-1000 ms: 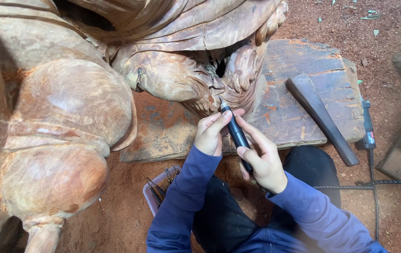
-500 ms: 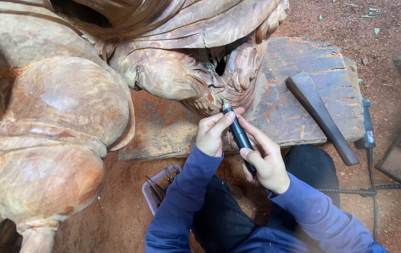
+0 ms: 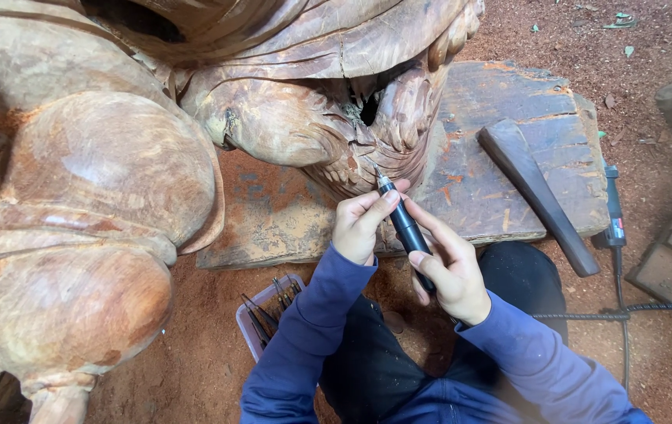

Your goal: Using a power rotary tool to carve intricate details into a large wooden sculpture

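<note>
The tip of the carving tool (image 3: pixel 405 228) is being pressed against the wooden sculpture (image 3: pixel 195 126), but the bit itself is too small to be made out. The lower end of the tool is being hidden inside the right hand (image 3: pixel 452 271). The sculpture is being cut off at the top and left edges, so its full shape cannot be told. A dark hollow between its folds is being left in shadow.

The tool, a slim black pen-like handpiece, is being gripped by both hands: the right hand is being closed around its lower shaft, and the left hand (image 3: pixel 361 224) is being curled near the tip, with thumb and fingers pinching it just below the sculpture's carved ridges. Both arms are being covered by blue sleeves (image 3: pixel 312 330).

A flat weathered wooden slab (image 3: pixel 509 157) is being used under the sculpture, on red sawdust-covered ground (image 3: pixel 195 361). A dark wooden mallet (image 3: pixel 536 196) is lying on the slab, well apart from the hands. A second corded power tool (image 3: pixel 614 208) is lying at the slab's right edge, its cable trailing across the ground. A small clear box of bits (image 3: pixel 269 314) is being partly hidden by the left sleeve. The sculpture's wood is smooth, rounded and reddish-brown, with fine grooves near the tip.
</note>
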